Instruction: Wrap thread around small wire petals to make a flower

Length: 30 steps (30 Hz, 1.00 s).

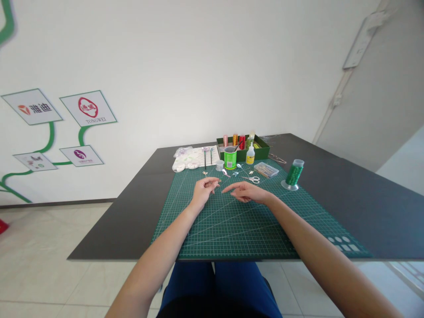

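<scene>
My left hand (pixel 203 191) hovers above the green cutting mat (pixel 212 234), thumb and fingers pinched together. Something tiny sits at its fingertips, too small to name. My right hand (pixel 248 192) is just to the right, its index finger stretched toward the left hand and the other fingers loosely bent; I see nothing held in it. Beyond the hands lie white-handled scissors (pixel 254 179), a small leaf-like piece (pixel 235 173) and a small pale flower-like piece (pixel 205 173). A spool of green thread (pixel 294 173) stands upright to the right.
A bright green can (pixel 230 159), a glue bottle (pixel 250 155) and a white round container (pixel 220 165) stand at the back. Behind them is a dark green box (pixel 263 153) with thread spools. A clear case (pixel 266 170) lies right; a white sheet (pixel 195 157) with pieces lies left.
</scene>
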Tool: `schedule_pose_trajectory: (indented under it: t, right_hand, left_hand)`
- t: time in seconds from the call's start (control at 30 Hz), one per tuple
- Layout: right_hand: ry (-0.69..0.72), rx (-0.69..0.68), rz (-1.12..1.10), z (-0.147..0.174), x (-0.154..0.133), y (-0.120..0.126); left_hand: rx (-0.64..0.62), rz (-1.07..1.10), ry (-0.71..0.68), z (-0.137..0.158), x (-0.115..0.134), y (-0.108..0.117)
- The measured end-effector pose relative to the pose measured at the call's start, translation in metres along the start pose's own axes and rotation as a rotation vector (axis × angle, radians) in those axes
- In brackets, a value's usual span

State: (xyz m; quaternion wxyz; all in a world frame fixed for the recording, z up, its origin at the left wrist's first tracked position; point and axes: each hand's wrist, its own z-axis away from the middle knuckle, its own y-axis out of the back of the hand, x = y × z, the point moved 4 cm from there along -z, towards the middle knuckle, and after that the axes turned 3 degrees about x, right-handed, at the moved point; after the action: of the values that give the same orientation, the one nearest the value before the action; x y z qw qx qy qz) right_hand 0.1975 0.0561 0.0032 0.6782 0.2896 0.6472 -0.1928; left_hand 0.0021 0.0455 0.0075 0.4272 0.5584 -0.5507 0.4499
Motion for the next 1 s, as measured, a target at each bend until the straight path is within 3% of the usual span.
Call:
schedule_pose_trajectory:
  t: [0.17, 0.6, 1.0]
  right_hand:
    - [-0.006, 0.012, -0.088, 0.0, 0.0, 0.0]
    - [0.095, 0.321, -0.303, -0.003, 0.002, 0.021]
    - [0.167, 0.436, -0.236, -0.003, 0.003, 0.028]
  left_hand:
    - [0.035, 0.035, 0.01, -0.001, 0.001, 0.003]
    - [0.149, 0.171, 0.035, -0.009, 0.007, 0.021]
    - [0.352, 0.4, -0.084, -0.018, 0.044, 0.061]
